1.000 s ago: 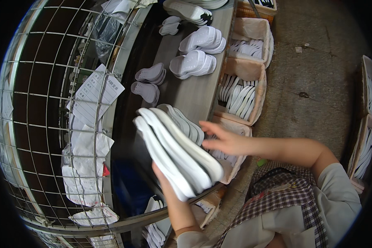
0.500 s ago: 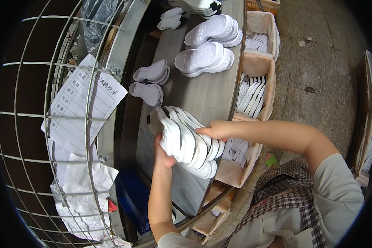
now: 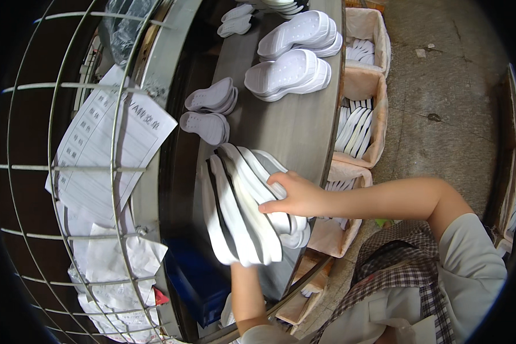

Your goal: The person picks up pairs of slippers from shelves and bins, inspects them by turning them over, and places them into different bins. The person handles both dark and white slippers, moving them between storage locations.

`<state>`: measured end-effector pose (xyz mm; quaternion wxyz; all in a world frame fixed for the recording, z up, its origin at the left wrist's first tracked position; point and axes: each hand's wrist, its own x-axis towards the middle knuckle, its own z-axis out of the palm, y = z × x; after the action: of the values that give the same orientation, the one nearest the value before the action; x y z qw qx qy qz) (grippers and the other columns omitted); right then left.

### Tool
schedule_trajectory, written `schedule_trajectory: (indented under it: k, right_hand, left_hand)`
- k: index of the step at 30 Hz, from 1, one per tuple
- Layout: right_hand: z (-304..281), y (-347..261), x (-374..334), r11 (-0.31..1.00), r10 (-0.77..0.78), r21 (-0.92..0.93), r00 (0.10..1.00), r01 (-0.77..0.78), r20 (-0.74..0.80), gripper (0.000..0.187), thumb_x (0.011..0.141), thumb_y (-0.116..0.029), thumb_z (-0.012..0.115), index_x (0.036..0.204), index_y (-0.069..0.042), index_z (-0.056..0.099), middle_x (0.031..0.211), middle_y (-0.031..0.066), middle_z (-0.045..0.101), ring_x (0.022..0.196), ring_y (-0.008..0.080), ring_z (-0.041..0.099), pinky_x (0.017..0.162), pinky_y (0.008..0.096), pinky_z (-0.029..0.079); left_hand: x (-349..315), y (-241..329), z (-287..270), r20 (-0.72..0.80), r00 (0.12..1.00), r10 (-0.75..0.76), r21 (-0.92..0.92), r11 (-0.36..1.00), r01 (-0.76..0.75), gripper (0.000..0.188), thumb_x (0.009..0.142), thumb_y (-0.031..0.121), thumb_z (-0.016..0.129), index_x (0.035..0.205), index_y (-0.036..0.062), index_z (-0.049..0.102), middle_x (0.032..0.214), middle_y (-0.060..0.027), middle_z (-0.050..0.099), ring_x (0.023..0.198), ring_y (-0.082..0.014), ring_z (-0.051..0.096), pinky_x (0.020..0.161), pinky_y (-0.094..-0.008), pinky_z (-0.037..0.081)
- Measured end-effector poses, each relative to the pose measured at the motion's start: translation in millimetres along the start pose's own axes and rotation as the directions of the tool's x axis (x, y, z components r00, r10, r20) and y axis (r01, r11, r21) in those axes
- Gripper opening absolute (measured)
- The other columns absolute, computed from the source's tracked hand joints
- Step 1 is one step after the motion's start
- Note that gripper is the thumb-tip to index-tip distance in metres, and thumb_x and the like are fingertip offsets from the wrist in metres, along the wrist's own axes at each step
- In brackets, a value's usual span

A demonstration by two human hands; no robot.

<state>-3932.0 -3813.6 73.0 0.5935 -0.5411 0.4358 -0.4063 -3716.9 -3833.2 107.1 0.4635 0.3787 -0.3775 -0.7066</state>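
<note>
A thick stack of white shoe soles (image 3: 243,212), fanned out and set on edge, is between my two hands above the grey work surface (image 3: 269,120). My right hand (image 3: 295,198) grips the stack from the right, thumb and fingers closed over the sole edges. Under the near end of the stack comes my left hand (image 3: 242,268), bearing it from below; the soles hide its fingers. Beyond the stack lie two piles of white soles (image 3: 289,74) on the right and smaller paired soles (image 3: 206,127) on the left.
Cloth-lined bins (image 3: 366,86) holding white soles and strips line the surface's right side. A wire grid (image 3: 54,166) with paper sheets (image 3: 112,143) stands at left. A blue bin (image 3: 198,281) sits below, near the left arm. Concrete floor (image 3: 436,103) lies to the right.
The stack has turned and fanned out, its near end swinging left and down. My left hand has slid beneath it, out of sight; my right hand now spans more of the edges.
</note>
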Motion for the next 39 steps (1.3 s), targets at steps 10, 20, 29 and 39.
schedule_trajectory:
  k: [10,20,29,39]
  right_hand:
    - [-49,-18,-86,0.942,0.102,0.307,0.987,-0.136,0.125,0.099,0.067,-0.044,0.075,0.132,0.013,0.026,0.131,0.0304,0.039,0.123,0.0367,0.040,0.102,0.0387,0.033]
    - [-157,33,-234,0.911,0.045,0.411,0.999,-0.042,0.003,0.098,0.071,-0.039,0.075,0.140,0.005,0.021,0.135,0.0217,0.038,0.126,0.0278,0.038,0.106,0.0364,0.030]
    - [-274,115,-293,0.560,0.252,0.784,0.956,-0.269,0.149,0.092,0.067,-0.034,0.077,0.141,-0.009,0.028,0.132,0.0210,0.043,0.115,0.0314,0.052,0.094,0.0439,0.048]
    - [-302,205,-357,0.640,0.315,0.324,0.622,-0.697,0.717,0.065,0.088,-0.034,0.054,0.141,-0.005,0.031,0.146,0.0104,0.029,0.131,0.0208,0.031,0.109,0.0355,0.026]
  left_hand:
    - [-69,-83,58,0.167,0.984,-0.055,-0.350,0.930,0.111,0.052,0.092,0.026,0.048,0.135,0.0001,0.035,0.132,-0.0175,0.044,0.120,-0.0276,0.046,0.097,-0.0369,0.044]
    - [-75,-205,172,0.400,0.901,-0.169,-0.439,0.828,0.350,0.056,0.091,0.025,0.047,0.137,-0.0007,0.029,0.135,-0.0207,0.041,0.123,-0.0301,0.043,0.097,-0.0393,0.044]
    - [-69,-236,307,0.112,0.993,0.025,0.597,0.798,-0.087,0.113,0.071,0.024,0.076,0.145,0.0056,-0.008,0.150,-0.0230,-0.003,0.138,-0.0364,0.008,0.108,-0.0508,0.022]
    - [29,-211,315,0.373,0.233,-0.898,0.897,0.285,-0.338,0.117,0.061,0.050,0.079,0.143,-0.0024,0.015,0.145,-0.0255,0.025,0.134,-0.0356,0.027,0.107,-0.0410,0.030]
